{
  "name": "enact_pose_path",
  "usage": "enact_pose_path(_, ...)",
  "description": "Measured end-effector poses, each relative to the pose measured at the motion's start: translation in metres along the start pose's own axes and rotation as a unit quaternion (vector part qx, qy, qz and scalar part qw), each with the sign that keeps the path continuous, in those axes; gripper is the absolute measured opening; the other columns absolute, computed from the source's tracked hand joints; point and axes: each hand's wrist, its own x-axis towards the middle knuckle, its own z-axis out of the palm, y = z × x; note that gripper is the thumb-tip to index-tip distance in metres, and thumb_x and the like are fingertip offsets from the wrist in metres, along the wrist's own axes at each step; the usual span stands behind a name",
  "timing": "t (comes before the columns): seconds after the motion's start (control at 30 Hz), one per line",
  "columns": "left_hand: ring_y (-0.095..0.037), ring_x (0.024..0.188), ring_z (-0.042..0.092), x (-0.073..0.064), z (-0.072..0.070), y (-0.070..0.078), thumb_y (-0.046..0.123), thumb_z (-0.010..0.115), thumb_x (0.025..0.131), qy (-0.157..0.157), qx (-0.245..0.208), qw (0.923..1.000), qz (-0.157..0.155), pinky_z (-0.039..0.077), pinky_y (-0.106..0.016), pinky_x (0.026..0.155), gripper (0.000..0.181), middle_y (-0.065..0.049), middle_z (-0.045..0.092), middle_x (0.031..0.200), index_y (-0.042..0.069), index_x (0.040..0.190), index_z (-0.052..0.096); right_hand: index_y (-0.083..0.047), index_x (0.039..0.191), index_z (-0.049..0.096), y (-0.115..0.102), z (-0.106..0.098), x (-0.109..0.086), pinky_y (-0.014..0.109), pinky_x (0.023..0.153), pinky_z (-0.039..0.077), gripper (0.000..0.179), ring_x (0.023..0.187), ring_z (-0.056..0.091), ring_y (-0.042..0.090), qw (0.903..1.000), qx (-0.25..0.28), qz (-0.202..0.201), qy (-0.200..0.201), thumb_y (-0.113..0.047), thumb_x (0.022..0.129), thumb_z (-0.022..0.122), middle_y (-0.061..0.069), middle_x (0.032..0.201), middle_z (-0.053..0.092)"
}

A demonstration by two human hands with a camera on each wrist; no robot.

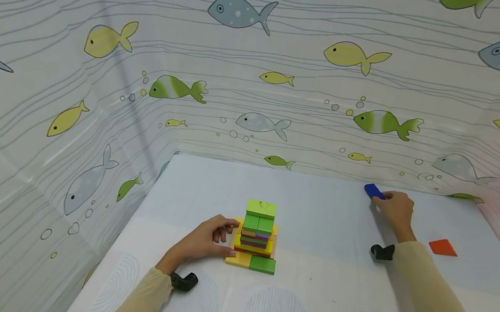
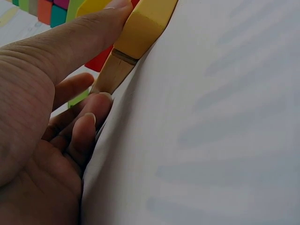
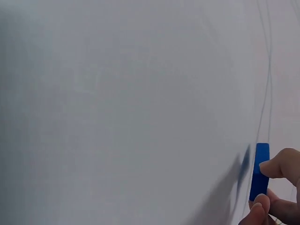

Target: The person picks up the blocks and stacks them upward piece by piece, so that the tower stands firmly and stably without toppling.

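A small tower of colored wooden blocks stands mid-table in the head view, topped by a lime green block. At its left side, my left hand touches the base, thumb and index finger spread apart. In the left wrist view the thumb lies against a yellow block, with the other fingers loosely bent near a plain wood block. Farther off to the right, my right hand pinches a blue block between thumb and fingers, above its shadow in the right wrist view.
An orange block lies on the white-covered table, right of my right forearm. Fish-printed curtains rise behind the table and along its left side. Black wrist devices show on both wrists.
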Motion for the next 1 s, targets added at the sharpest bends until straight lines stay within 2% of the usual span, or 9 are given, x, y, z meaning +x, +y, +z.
enact_pose_path(0.2,-0.017,0.089,0.053,0.000,0.000,-0.001,0.044,0.089,0.081,0.003,0.000,1.0000,0.001,0.045,-0.028,0.078,0.070,0.004,0.056,0.113,0.026,0.141,0.057,0.012,0.127,0.064,-0.010,-0.002,-0.006,0.047,0.083,0.044,0.048,0.104,0.055,0.041,0.9985,0.004,-0.054,-0.005,-0.024,0.095,0.069,0.030,0.120,0.063)
enact_pose_path(0.37,-0.019,0.090,0.054,0.000,0.001,-0.002,0.037,0.090,0.081,0.005,-0.014,0.9997,0.017,0.045,-0.030,0.078,0.068,0.001,0.056,0.114,0.026,0.140,0.057,0.009,0.126,0.067,-0.024,-0.005,-0.019,0.037,0.072,0.047,0.045,0.099,0.059,0.038,0.9939,0.024,-0.107,-0.009,-0.024,0.095,0.072,0.027,0.118,0.065)
enact_pose_path(0.47,-0.025,0.091,0.055,0.000,0.001,-0.002,0.031,0.091,0.081,0.009,-0.024,0.9994,0.023,0.044,-0.032,0.078,0.069,-0.003,0.057,0.116,0.022,0.140,0.057,0.006,0.126,0.068,-0.033,-0.006,-0.027,0.035,0.068,0.048,0.044,0.097,0.062,0.037,0.9900,0.031,-0.137,-0.008,-0.024,0.094,0.074,0.025,0.117,0.067)
enact_pose_path(0.63,-0.031,0.091,0.055,-0.001,0.001,0.000,0.025,0.092,0.080,0.015,-0.033,0.9990,0.025,0.043,-0.034,0.078,0.070,-0.008,0.058,0.117,0.018,0.140,0.057,0.000,0.127,0.070,-0.051,-0.008,-0.039,0.034,0.065,0.048,0.042,0.097,0.060,0.035,0.9860,0.033,-0.162,-0.019,-0.025,0.093,0.076,0.023,0.118,0.066)
enact_pose_path(0.83,-0.021,0.089,0.054,0.000,0.000,-0.002,0.035,0.091,0.081,0.008,-0.022,0.9994,0.024,0.044,-0.029,0.078,0.069,-0.001,0.057,0.114,0.024,0.140,0.058,-0.003,0.122,0.073,-0.077,-0.009,-0.063,0.035,0.060,0.045,0.037,0.090,0.054,0.031,0.9782,0.030,-0.203,-0.031,-0.024,0.091,0.078,0.019,0.111,0.062)
enact_pose_path(1.0,-0.019,0.089,0.054,-0.001,0.000,-0.002,0.043,0.089,0.081,0.004,-0.013,0.9995,0.029,0.045,-0.029,0.078,0.069,0.000,0.056,0.114,0.025,0.141,0.057,-0.006,0.118,0.076,-0.097,-0.009,-0.088,0.033,0.057,0.044,0.034,0.085,0.056,0.027,0.9685,0.049,-0.241,-0.041,-0.023,0.090,0.081,0.014,0.106,0.066)
